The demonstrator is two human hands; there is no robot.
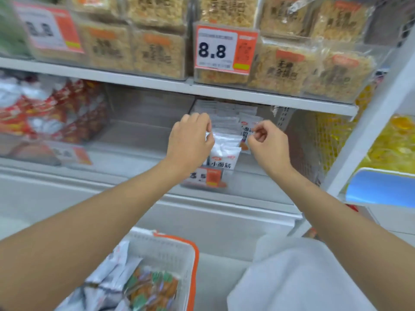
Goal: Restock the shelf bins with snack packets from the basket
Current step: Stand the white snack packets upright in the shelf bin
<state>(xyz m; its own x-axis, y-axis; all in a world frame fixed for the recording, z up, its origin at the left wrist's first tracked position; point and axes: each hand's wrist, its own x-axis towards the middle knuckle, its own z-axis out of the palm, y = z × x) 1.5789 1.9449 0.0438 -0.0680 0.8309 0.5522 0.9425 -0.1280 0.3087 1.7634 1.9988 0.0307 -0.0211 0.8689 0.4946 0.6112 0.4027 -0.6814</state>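
Head view, first speaker: which step is judged to be in hand?

Second speaker: Packing. White packets are being set upright in the shelf bin on the middle shelf. The hands are kept a little apart: the tops of the front row are gripped by the left hand, and the edge of a printed packet behind is pinched by the right hand.

First speaker: What is called for next?

Second speaker: Probably the row is to be squared and released, then the basket below reached for.

First speaker: What is held there?

Second speaker: Silvery packets and orange-and-green ones are seen piled in it. In the neighbouring bin, red-and-white bags are heaped; beige packs are stacked above.
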